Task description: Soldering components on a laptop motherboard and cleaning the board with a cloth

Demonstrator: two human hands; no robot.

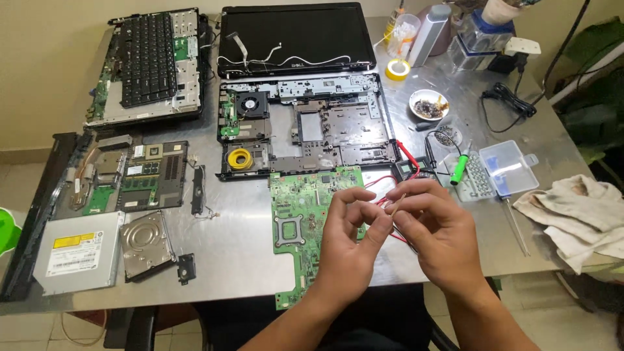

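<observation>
Green motherboard (pixel 305 214) lies flat at the near edge of the steel table (pixel 234 260), bare square socket outline on its left half; right part covered by the hands. Left hand (pixel 348 250) and right hand (pixel 439 237) hover above it, fingertips pinched together on something too small to identify. Red leads (pixel 383 182) run beneath. Open tabletop left of board, up to hard drive (pixel 146 244)

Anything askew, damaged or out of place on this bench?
The green motherboard juts past the table's front edge, under the left hand. A rumpled cloth also overhangs the right edge. Otherwise only orderly laptop parts.
</observation>
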